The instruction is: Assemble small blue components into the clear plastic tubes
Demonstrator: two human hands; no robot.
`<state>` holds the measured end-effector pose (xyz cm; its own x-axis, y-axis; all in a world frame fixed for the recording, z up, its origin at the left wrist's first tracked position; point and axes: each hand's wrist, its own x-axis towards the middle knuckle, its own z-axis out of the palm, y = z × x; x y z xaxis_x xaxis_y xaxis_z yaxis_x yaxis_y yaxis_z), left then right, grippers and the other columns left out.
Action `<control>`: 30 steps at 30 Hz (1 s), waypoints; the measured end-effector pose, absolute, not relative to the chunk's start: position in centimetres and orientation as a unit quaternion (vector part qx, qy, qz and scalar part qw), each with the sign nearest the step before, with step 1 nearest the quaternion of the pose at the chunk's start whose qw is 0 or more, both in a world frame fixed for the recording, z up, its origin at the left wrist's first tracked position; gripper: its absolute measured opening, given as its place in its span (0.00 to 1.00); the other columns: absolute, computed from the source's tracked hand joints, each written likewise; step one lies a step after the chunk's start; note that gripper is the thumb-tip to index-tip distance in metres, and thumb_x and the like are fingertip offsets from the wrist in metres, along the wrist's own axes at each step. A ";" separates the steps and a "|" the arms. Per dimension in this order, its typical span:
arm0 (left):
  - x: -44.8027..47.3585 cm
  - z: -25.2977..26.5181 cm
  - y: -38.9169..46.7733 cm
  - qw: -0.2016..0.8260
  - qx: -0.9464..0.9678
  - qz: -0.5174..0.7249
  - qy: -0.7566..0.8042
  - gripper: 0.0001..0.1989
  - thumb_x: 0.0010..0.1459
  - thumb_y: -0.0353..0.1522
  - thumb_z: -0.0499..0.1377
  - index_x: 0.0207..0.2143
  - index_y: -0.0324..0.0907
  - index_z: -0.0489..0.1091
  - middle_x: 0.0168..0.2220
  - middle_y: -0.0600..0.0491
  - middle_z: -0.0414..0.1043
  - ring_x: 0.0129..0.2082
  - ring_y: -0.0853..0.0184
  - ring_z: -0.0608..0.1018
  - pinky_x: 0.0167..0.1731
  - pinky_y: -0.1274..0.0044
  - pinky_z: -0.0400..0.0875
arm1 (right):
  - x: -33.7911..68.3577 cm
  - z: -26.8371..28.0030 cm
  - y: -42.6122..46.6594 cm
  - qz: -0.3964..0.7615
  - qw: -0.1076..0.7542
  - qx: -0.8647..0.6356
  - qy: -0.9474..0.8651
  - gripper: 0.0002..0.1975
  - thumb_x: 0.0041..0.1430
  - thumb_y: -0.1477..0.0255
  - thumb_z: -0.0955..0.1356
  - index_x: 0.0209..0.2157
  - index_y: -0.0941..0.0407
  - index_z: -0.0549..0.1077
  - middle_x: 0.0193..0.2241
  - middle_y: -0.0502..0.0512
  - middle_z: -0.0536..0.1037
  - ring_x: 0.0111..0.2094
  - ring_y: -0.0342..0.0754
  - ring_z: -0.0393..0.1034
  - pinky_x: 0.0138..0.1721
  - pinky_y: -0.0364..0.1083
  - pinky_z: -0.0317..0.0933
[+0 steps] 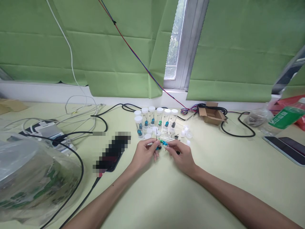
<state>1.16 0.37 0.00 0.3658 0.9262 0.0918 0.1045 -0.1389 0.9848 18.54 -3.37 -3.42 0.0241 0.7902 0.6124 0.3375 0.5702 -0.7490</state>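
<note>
My left hand (145,152) is closed, thumb and finger pinching a small blue part with a thin dark rod (156,134) that points upward. Close by on the right, my right hand (181,156) has its fingertips together at a small shiny blue piece (165,143). How firmly it is gripped is too small to make out. Just beyond the hands stand several clear tubes (160,117) with white caps, each with a small blue, green or dark part and thin rods inside. Loose white caps (149,131), empty clear tubes (166,131) and small dark parts lie before them.
A phone (116,162), partly blurred out, lies left of my hands. Further left are a plastic bag (35,181) with green boards and a white power strip (49,133) among cables. An open cardboard box (212,115), a bottle (283,118) and another phone (286,149) are at right.
</note>
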 end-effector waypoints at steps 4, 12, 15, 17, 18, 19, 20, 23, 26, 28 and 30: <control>1.2 0.1 0.2 0.517 0.644 0.396 0.402 0.16 0.58 0.43 0.58 0.29 0.38 0.71 0.16 0.56 0.68 0.15 0.71 0.69 0.20 0.79 0.65 | 18.5 -3.3 -3.4 0.201 0.577 -0.425 -0.668 0.04 0.61 0.71 0.68 0.33 0.57 0.73 0.26 0.51 0.74 0.23 0.42 0.66 0.25 0.42 0.64; 1.2 0.2 0.2 0.515 0.645 0.395 0.403 0.17 0.58 0.43 0.58 0.29 0.38 0.71 0.16 0.56 0.68 0.15 0.71 0.69 0.21 0.79 0.65 | 18.3 -2.8 -3.6 0.195 0.557 -0.446 -0.673 0.12 0.62 0.70 0.66 0.25 0.56 0.69 0.19 0.48 0.71 0.19 0.40 0.63 0.22 0.41 0.58; 1.3 0.3 0.1 0.513 0.645 0.396 0.405 0.16 0.58 0.43 0.58 0.28 0.38 0.71 0.16 0.56 0.68 0.14 0.71 0.68 0.20 0.79 0.64 | 18.3 -2.8 -3.6 0.186 0.553 -0.443 -0.681 0.13 0.63 0.71 0.66 0.23 0.56 0.67 0.18 0.48 0.70 0.19 0.41 0.62 0.22 0.41 0.58; 1.4 0.3 0.0 0.512 0.645 0.396 0.407 0.16 0.59 0.43 0.58 0.28 0.38 0.71 0.15 0.56 0.68 0.14 0.71 0.68 0.20 0.79 0.64 | 18.3 -2.8 -3.6 0.179 0.551 -0.441 -0.686 0.13 0.63 0.71 0.65 0.23 0.56 0.67 0.18 0.48 0.69 0.18 0.40 0.61 0.22 0.41 0.57; 1.4 0.3 0.0 0.512 0.645 0.395 0.408 0.16 0.59 0.43 0.58 0.28 0.38 0.71 0.15 0.56 0.67 0.14 0.72 0.68 0.20 0.79 0.64 | 18.3 -2.8 -3.7 0.174 0.551 -0.441 -0.687 0.14 0.63 0.71 0.65 0.23 0.56 0.66 0.17 0.48 0.69 0.18 0.40 0.61 0.22 0.41 0.57; 1.5 0.3 0.0 0.512 0.645 0.394 0.408 0.16 0.59 0.43 0.58 0.28 0.38 0.71 0.15 0.56 0.67 0.14 0.72 0.68 0.20 0.79 0.63 | 18.3 -2.7 -3.7 0.170 0.550 -0.442 -0.688 0.14 0.63 0.71 0.65 0.22 0.56 0.66 0.17 0.48 0.68 0.18 0.40 0.60 0.21 0.41 0.56; 1.5 0.3 0.0 0.513 0.646 0.391 0.408 0.16 0.59 0.43 0.58 0.28 0.38 0.71 0.15 0.56 0.67 0.14 0.72 0.67 0.19 0.79 0.63 | 18.3 -2.7 -3.7 0.167 0.549 -0.443 -0.688 0.14 0.62 0.71 0.65 0.22 0.56 0.66 0.17 0.48 0.68 0.18 0.40 0.60 0.21 0.41 0.56; 1.4 0.2 0.1 0.518 0.645 0.385 0.409 0.17 0.58 0.43 0.58 0.28 0.38 0.71 0.15 0.56 0.67 0.13 0.71 0.67 0.18 0.79 0.63 | 18.3 -2.7 -3.7 0.167 0.545 -0.440 -0.693 0.13 0.62 0.71 0.65 0.23 0.56 0.67 0.17 0.48 0.68 0.18 0.40 0.60 0.21 0.41 0.57; 1.4 0.3 0.1 0.521 0.643 0.387 0.407 0.17 0.58 0.43 0.58 0.28 0.38 0.71 0.15 0.56 0.67 0.14 0.71 0.68 0.19 0.79 0.63 | 18.3 -2.7 -3.7 0.173 0.544 -0.435 -0.697 0.11 0.62 0.70 0.66 0.25 0.57 0.70 0.19 0.49 0.70 0.19 0.41 0.62 0.22 0.41 0.59; 1.3 0.3 0.2 0.525 0.639 0.389 0.407 0.17 0.58 0.43 0.59 0.27 0.38 0.70 0.15 0.56 0.67 0.14 0.72 0.68 0.19 0.79 0.63 | 18.4 -2.7 -3.7 0.187 0.550 -0.428 -0.693 0.09 0.62 0.70 0.66 0.29 0.57 0.72 0.21 0.50 0.72 0.20 0.41 0.65 0.23 0.41 0.60; 1.3 0.4 0.3 0.533 0.633 0.391 0.403 0.17 0.57 0.43 0.59 0.27 0.38 0.71 0.16 0.56 0.67 0.14 0.71 0.69 0.19 0.79 0.64 | 18.4 -2.7 -3.7 0.202 0.561 -0.420 -0.684 0.05 0.61 0.70 0.67 0.35 0.57 0.73 0.24 0.51 0.75 0.22 0.42 0.67 0.23 0.42 0.63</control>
